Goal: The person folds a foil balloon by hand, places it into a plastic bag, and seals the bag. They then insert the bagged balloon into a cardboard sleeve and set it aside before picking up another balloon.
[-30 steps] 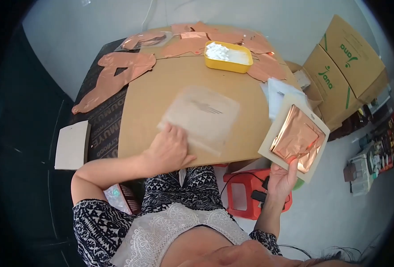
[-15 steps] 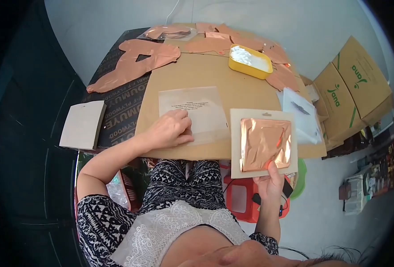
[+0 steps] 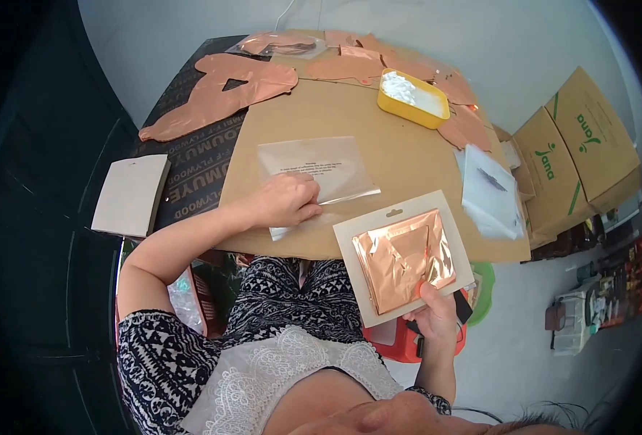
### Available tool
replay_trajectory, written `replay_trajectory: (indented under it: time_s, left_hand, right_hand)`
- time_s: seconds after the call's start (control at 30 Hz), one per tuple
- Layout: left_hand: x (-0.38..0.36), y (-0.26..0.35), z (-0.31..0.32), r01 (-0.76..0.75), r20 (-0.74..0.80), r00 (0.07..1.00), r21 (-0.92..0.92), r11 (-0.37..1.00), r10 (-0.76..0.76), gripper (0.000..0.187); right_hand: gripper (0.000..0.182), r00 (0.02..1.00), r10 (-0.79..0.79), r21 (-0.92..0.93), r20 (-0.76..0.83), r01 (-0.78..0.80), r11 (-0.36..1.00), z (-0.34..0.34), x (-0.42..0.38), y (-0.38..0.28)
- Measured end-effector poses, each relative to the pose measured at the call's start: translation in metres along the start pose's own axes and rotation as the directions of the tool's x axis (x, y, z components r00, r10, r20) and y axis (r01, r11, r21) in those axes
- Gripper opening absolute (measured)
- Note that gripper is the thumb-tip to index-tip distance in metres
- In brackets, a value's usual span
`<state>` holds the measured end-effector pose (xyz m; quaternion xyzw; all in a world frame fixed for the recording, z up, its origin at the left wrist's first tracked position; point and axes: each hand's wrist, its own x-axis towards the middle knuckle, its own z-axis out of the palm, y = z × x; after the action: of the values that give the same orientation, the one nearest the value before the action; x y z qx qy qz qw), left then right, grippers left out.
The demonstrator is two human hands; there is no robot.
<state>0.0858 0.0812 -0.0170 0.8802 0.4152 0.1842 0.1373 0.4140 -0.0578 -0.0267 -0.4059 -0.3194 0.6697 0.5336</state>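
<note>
In the head view, my left hand (image 3: 290, 199) lies over a clear plastic bag (image 3: 343, 163) with printed warning text. Its fingers are curled and pinch the bag near its lower edge, which is lifted a little off the cardboard. My right hand (image 3: 434, 310) grips the lower right of a cream backing card (image 3: 448, 217) with a hang hole at its top. On that card lies a folded rose-gold foil balloon (image 3: 401, 261). The card is tilted, partly over the table's front edge, with my thumb on its front.
Flat rose-gold foil balloons (image 3: 223, 94) lie along the back of the cardboard-covered table (image 3: 335, 109). A yellow tub (image 3: 411, 112) holds white pieces. Clear bags (image 3: 491, 196) lie at right, a stack of cards (image 3: 132, 196) at left. Cardboard boxes (image 3: 553, 167) stand beyond the right edge.
The card with the foil balloon has moved left and toward my body and turned to a slant. The bag's near edge has folded up under my left hand.
</note>
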Motion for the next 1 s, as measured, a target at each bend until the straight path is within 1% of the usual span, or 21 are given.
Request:
replay_trajectory:
  time_s: [0.1,0.23,0.3,0.4,0.43,0.5,0.6,0.67,0.7,0.8,0.83,1.0]
  left_hand:
    - [-0.003,0.008,0.006,-0.024,-0.026,0.999,-0.033,0.999,0.023,0.022]
    - [-0.002,0.021,0.013,-0.023,0.004,1.0,0.029,0.999,0.023,0.019]
    - [0.0,0.03,0.015,-0.001,0.011,1.0,0.04,0.999,0.001,0.019]
    - [0.005,0.05,0.009,0.149,0.132,0.981,-0.059,0.987,-0.14,0.018]
    - [0.006,0.05,0.013,0.147,0.086,0.987,-0.101,0.984,-0.138,0.017]
    - [0.009,0.047,0.022,0.137,-0.007,0.99,-0.185,0.973,-0.141,0.017]
    - [0.012,0.051,0.023,0.181,0.033,0.983,-0.231,0.956,-0.178,0.016]
    - [0.013,0.056,0.022,0.193,0.045,0.981,-0.227,0.955,-0.188,0.016]
    - [0.013,0.059,0.022,0.2,0.051,0.98,-0.224,0.954,-0.193,0.016]
    - [0.014,0.07,0.017,0.231,0.095,0.972,-0.175,0.957,-0.217,0.017]
    - [0.015,0.071,0.017,0.224,0.095,0.973,-0.164,0.961,-0.21,0.017]
    - [0.012,0.075,0.021,0.173,0.071,0.984,-0.131,0.976,-0.164,0.016]
  right_hand:
    - [0.064,0.999,-0.037,0.002,-0.032,0.037,0.999,0.005,-0.004,-0.003]
    - [0.055,0.996,-0.078,-0.004,-0.04,0.078,0.997,0.007,-0.007,-0.008]
    - [0.048,0.995,-0.091,-0.08,-0.048,0.087,0.993,0.003,-0.008,-0.007]
    - [0.04,0.991,-0.084,-0.203,-0.103,0.062,0.977,0.009,-0.011,-0.007]
    - [0.037,0.988,-0.079,-0.244,-0.13,0.045,0.969,0.011,-0.012,-0.007]
    - [0.042,0.997,-0.006,-0.229,-0.083,-0.013,0.973,0.008,-0.012,-0.008]
    - [0.047,0.994,0.102,-0.177,-0.034,-0.107,0.978,0.001,-0.011,-0.004]
    - [0.048,0.983,0.181,-0.147,-0.033,-0.184,0.972,-0.001,-0.01,-0.001]
    - [0.042,0.98,0.194,-0.186,-0.033,-0.197,0.963,0.004,-0.01,-0.003]
    - [0.042,0.961,0.275,-0.108,0.01,-0.272,0.956,0.0,-0.006,0.002]
    - [0.042,0.952,0.304,-0.092,0.029,-0.3,0.95,-0.001,-0.005,0.0]
    - [0.04,0.93,0.368,-0.068,0.012,-0.366,0.928,-0.005,-0.003,0.004]
